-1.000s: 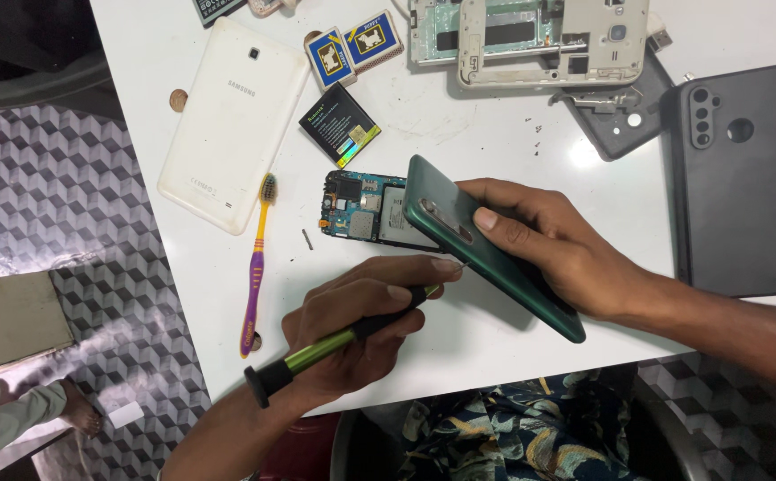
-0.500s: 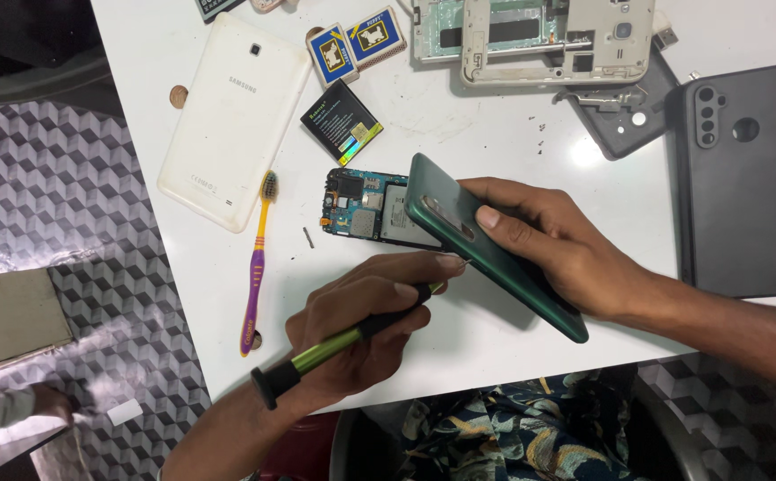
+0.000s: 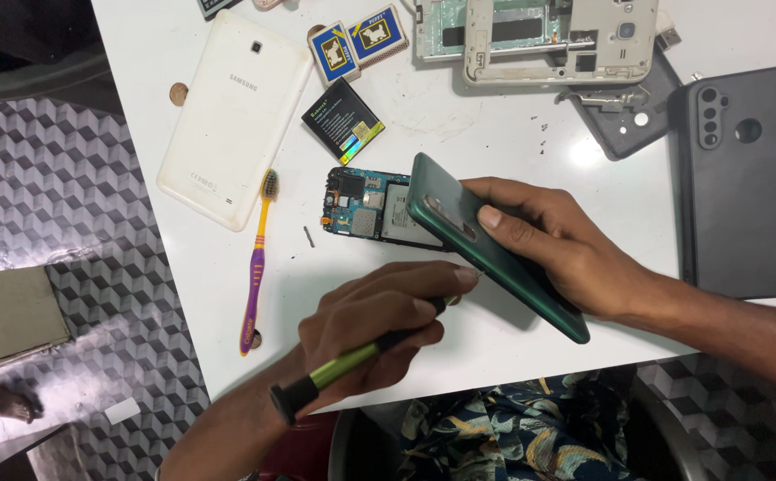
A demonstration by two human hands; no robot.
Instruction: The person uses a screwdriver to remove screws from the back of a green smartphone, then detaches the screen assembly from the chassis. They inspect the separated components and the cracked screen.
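Note:
My right hand [image 3: 557,249] grips a dark green phone [image 3: 449,214] by its edges and holds it tilted on its side over the white table [image 3: 495,134]. My left hand [image 3: 379,316] is closed around a green and black screwdriver [image 3: 334,370]. Its tip points up to the right and meets the phone's lower edge near my left fingertips. Behind the phone, a bare blue circuit board [image 3: 366,203] lies flat on the table, partly hidden by the phone.
Also on the table: a white tablet back [image 3: 232,116], a purple and yellow toothbrush [image 3: 257,258], a black battery [image 3: 343,120], two blue cards [image 3: 357,40], a stripped phone frame [image 3: 548,36], a grey cover [image 3: 624,111] and a dark grey phone case [image 3: 744,178]. Patterned floor lies left of the table edge.
Both hands keep their hold and stay almost in place. The screwdriver tip stays at the phone's lower edge.

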